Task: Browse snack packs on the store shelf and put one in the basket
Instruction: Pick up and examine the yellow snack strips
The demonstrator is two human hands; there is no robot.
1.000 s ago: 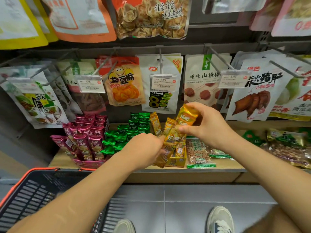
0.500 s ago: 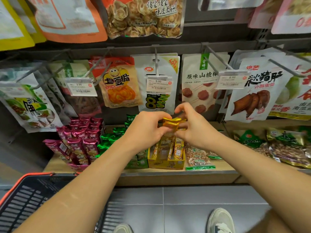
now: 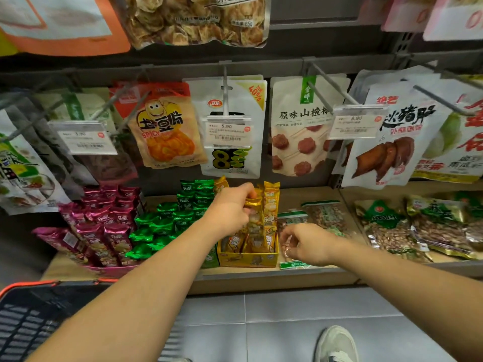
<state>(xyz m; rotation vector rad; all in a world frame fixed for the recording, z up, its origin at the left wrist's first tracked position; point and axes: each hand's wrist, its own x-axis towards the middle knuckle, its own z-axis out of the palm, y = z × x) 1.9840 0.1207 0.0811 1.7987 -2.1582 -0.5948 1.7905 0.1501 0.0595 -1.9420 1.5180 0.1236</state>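
My left hand (image 3: 230, 209) grips the top of a gold snack pack (image 3: 254, 220) that stands in the yellow display box (image 3: 248, 258) on the low shelf. More gold packs (image 3: 271, 202) stand upright behind it. My right hand (image 3: 307, 244) hovers just right of the box with loosely curled fingers and holds nothing; it is over a clear bag of nuts (image 3: 294, 263). The black basket with an orange rim (image 3: 34, 317) sits at the lower left, under my left forearm.
Green packs (image 3: 167, 226) and magenta packs (image 3: 104, 231) fill the shelf left of the box. Nut bags (image 3: 392, 228) lie to the right. Pouches hang on pegs above with price tags (image 3: 227, 131). My shoe (image 3: 335, 343) stands on grey floor tiles.
Both hands held the gold pack up together; now it is back down in the yellow box with only my left hand on it. My right hand let go and dropped to the right.
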